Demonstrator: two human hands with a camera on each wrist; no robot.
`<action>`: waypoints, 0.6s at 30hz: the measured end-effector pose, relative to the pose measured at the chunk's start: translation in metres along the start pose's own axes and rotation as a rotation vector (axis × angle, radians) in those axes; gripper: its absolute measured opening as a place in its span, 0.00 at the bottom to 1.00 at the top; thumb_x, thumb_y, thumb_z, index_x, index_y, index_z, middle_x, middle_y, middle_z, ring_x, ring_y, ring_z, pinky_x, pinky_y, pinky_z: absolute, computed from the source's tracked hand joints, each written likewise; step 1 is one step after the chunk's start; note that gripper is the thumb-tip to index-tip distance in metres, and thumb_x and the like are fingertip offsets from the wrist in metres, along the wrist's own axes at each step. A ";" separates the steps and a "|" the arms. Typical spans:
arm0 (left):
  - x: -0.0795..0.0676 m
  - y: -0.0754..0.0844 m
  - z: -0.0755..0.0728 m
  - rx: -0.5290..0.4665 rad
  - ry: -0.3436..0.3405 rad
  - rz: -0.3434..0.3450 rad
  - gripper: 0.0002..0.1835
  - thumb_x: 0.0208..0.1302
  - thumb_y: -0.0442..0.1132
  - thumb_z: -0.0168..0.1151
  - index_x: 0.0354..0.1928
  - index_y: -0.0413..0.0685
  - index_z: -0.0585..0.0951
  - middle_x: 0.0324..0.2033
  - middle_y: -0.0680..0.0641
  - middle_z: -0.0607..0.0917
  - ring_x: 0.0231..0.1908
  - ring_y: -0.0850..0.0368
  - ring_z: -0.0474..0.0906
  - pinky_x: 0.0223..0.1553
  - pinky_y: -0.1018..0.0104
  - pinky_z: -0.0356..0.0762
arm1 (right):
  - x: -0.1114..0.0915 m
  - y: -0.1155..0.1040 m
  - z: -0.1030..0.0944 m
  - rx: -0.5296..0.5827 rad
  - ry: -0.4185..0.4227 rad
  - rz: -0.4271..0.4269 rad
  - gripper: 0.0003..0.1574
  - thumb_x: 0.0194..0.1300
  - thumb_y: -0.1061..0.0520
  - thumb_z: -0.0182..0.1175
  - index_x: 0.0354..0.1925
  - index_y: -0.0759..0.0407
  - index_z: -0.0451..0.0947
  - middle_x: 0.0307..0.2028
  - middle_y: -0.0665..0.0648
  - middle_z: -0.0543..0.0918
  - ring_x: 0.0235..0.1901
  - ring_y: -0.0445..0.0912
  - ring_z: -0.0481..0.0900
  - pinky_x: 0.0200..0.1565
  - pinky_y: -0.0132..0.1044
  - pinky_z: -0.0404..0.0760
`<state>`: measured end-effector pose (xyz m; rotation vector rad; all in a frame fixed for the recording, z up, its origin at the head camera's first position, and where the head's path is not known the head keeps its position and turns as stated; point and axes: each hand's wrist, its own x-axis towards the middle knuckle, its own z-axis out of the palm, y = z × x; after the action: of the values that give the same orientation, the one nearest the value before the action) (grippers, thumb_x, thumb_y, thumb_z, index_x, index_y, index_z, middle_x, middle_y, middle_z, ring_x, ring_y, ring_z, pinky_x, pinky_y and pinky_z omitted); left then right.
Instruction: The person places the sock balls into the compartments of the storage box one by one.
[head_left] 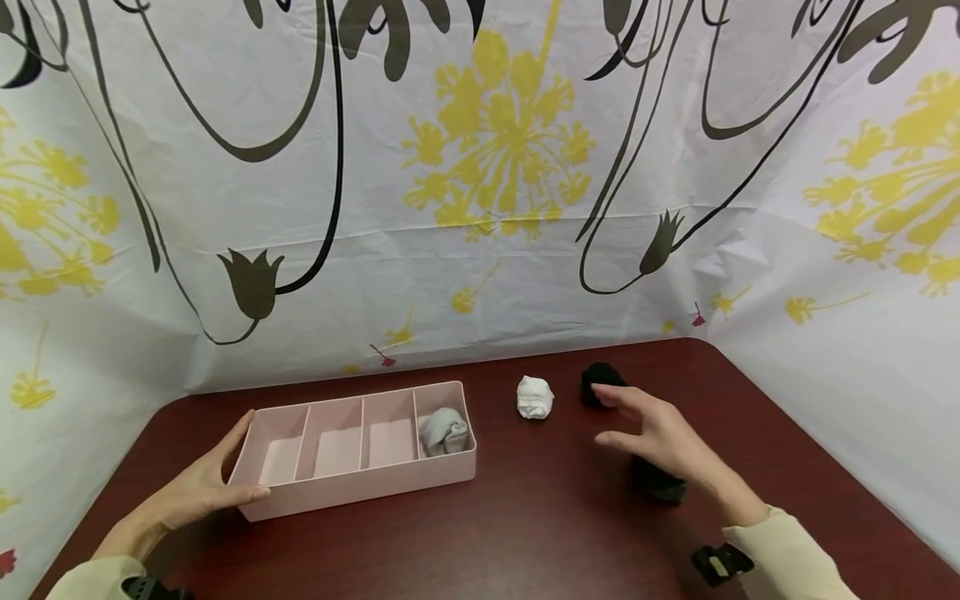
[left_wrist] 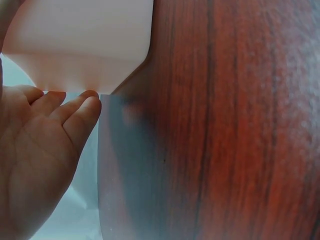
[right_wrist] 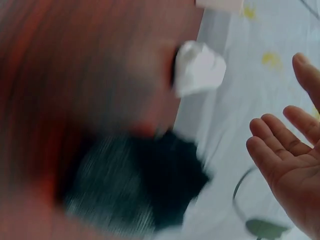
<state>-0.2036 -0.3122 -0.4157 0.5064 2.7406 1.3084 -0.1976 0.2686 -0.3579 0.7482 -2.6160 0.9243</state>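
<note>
The pink four-compartment box (head_left: pixel 369 486) sits on the reddish-brown table (head_left: pixel 510 542), left of centre in the frame. At its left end, the left hand (head_left: pixel 195 493) grips it, thumb on the near side and fingers along the end wall. The right hand (head_left: pixel 663 435), right of centre, holds nothing; its thumb and fingers are well parted. Its fingertips overlap the round black cloth bundle (head_left: pixel 601 377) in the head view, though contact cannot be judged there.

A second dark bundle (head_left: pixel 662 485) lies partly hidden beneath that hand, lower in the frame, and a white cloth bundle (head_left: pixel 535 398) lies between the box and the round black one. A grey cloth bundle (head_left: pixel 446 432) rests in the rightmost compartment.

The bundles look light, soft and hard to damage; a gentle pinch across the sides should suit, since a loose edge might unroll. The box looks like thin, fairly stiff plastic, perhaps smooth enough to slide, so its end walls seem the best hold.
</note>
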 end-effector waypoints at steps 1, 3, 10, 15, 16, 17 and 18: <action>0.000 0.000 0.000 0.003 -0.001 -0.002 0.56 0.53 0.37 0.65 0.75 0.58 0.37 0.68 0.29 0.49 0.53 0.83 0.50 0.46 0.88 0.55 | -0.005 0.004 -0.005 -0.009 0.004 0.017 0.38 0.53 0.54 0.70 0.60 0.62 0.71 0.56 0.60 0.77 0.52 0.54 0.76 0.48 0.31 0.76; 0.001 0.000 0.000 0.002 -0.004 -0.006 0.56 0.53 0.37 0.65 0.75 0.58 0.36 0.68 0.29 0.49 0.52 0.84 0.49 0.45 0.88 0.55 | -0.016 0.012 -0.014 -0.022 -0.004 0.054 0.39 0.54 0.54 0.69 0.62 0.60 0.69 0.57 0.60 0.75 0.54 0.55 0.74 0.48 0.33 0.77; 0.001 0.000 0.000 -0.004 -0.002 0.016 0.56 0.53 0.36 0.65 0.75 0.56 0.36 0.68 0.28 0.49 0.51 0.88 0.48 0.46 0.90 0.52 | -0.047 0.040 -0.031 -0.052 -0.073 0.167 0.44 0.55 0.49 0.68 0.67 0.56 0.63 0.62 0.61 0.69 0.57 0.24 0.64 0.50 0.30 0.74; 0.001 -0.001 0.001 0.003 0.005 0.034 0.56 0.53 0.36 0.65 0.75 0.57 0.36 0.68 0.27 0.49 0.51 0.89 0.48 0.46 0.92 0.49 | -0.058 0.055 -0.030 0.113 -0.130 0.151 0.46 0.56 0.54 0.67 0.68 0.61 0.59 0.63 0.69 0.64 0.55 0.16 0.57 0.49 0.23 0.72; 0.001 -0.001 0.001 0.007 0.006 0.035 0.56 0.53 0.36 0.65 0.74 0.57 0.36 0.68 0.27 0.48 0.52 0.89 0.47 0.46 0.92 0.49 | -0.060 0.058 -0.029 0.154 -0.143 0.141 0.46 0.56 0.55 0.67 0.68 0.63 0.58 0.63 0.72 0.63 0.56 0.17 0.57 0.49 0.22 0.72; 0.001 -0.001 0.002 0.009 0.007 0.038 0.56 0.53 0.36 0.65 0.74 0.57 0.36 0.68 0.27 0.48 0.52 0.90 0.47 0.46 0.92 0.48 | -0.061 0.060 -0.028 0.184 -0.149 0.130 0.46 0.56 0.57 0.67 0.68 0.65 0.58 0.63 0.73 0.62 0.56 0.17 0.57 0.49 0.21 0.71; 0.001 -0.001 0.002 0.012 0.008 0.038 0.56 0.53 0.36 0.65 0.74 0.57 0.36 0.68 0.27 0.48 0.52 0.90 0.46 0.46 0.93 0.47 | -0.062 0.062 -0.027 0.212 -0.155 0.120 0.46 0.56 0.59 0.67 0.68 0.67 0.57 0.62 0.75 0.60 0.57 0.17 0.57 0.50 0.20 0.70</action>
<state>-0.2044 -0.3110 -0.4175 0.5588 2.7598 1.3057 -0.1783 0.3507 -0.3938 0.7471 -2.7518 1.2407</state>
